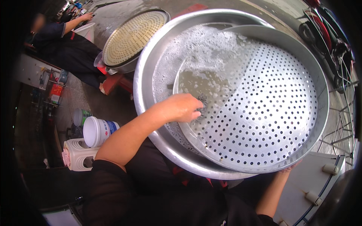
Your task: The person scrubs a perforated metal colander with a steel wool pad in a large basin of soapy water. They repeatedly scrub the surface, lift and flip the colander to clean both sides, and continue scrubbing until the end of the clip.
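Observation:
A large perforated metal steamer tray leans in a wide metal basin of soapy water, its left part under water and its right part raised. My left hand is at the tray's left part, closed on a metal wire scourer at the water's surface. At the lower right, my right hand supports the tray from outside, at its rim; most of its fingers are hidden behind the tray.
Another perforated tray stands beyond the basin. A person in dark clothes sits at the upper left. A white plastic bucket rests on a plastic stool at left. A motor scooter and a metal rack are at right.

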A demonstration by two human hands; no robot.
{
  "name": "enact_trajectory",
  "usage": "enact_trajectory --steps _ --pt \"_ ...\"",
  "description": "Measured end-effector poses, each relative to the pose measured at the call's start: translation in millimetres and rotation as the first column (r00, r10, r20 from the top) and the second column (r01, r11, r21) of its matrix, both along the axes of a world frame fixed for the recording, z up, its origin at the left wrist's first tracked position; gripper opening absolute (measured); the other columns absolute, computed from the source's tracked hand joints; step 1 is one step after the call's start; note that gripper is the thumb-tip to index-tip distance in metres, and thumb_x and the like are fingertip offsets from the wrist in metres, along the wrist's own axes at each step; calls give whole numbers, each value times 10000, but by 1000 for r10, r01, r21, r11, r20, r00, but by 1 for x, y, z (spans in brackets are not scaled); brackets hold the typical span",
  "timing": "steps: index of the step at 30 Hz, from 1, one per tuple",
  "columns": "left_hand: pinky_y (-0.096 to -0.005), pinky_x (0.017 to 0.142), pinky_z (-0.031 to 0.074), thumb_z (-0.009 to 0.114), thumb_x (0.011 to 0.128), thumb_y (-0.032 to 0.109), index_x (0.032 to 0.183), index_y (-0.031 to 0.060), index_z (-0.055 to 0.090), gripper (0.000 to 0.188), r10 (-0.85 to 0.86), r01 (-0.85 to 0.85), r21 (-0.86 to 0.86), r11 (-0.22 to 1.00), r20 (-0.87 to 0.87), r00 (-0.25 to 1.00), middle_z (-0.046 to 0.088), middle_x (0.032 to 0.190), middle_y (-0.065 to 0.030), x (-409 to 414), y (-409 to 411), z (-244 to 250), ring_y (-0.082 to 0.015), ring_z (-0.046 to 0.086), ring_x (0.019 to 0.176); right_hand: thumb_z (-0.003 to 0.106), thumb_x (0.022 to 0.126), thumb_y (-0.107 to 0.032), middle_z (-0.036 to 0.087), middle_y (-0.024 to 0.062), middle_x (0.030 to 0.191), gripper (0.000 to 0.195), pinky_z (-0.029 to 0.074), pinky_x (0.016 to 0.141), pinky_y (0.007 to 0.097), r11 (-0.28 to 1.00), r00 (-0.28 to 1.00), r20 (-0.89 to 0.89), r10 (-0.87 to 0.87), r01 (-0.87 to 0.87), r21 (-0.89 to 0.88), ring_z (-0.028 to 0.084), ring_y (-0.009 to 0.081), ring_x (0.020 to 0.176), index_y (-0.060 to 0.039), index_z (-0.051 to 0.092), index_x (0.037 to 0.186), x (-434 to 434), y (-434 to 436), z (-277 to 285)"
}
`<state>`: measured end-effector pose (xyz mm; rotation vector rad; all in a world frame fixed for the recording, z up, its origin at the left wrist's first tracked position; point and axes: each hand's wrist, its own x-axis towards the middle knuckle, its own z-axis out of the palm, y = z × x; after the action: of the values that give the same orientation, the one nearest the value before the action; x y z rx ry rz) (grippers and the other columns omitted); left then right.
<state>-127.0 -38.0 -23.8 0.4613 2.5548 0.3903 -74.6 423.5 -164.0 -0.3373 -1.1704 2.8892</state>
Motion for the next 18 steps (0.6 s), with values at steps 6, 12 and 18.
enact_trajectory --steps 6,12,18 --pt "-451 700 472 490 844 235 899 73 607 208 -270 280 -126 952 96 958 630 838 -137 30 67 27 -333 597 833 458 895 -357 465 102 1317 497 311 1022 457 932 934 -314 170 -256 -257 432 288 1203 -72 442 1302 -33 -22 18" --pt "-469 664 461 437 869 268 868 77 591 246 -173 193 137 972 -143 974 620 799 -147 55 90 44 -365 587 782 451 908 -406 462 116 1318 518 307 1023 462 924 942 -298 157 -246 -292 433 307 1199 -64 446 1298 -40 -43 58" --pt "-441 723 479 460 829 224 911 72 643 252 -123 124 -39 992 19 992 639 913 -160 57 67 -8 -335 609 863 481 892 -424 487 114 1291 533 335 1000 453 942 961 -219 166 -220 -252 462 309 1164 -62 461 1283 -45 -53 63"
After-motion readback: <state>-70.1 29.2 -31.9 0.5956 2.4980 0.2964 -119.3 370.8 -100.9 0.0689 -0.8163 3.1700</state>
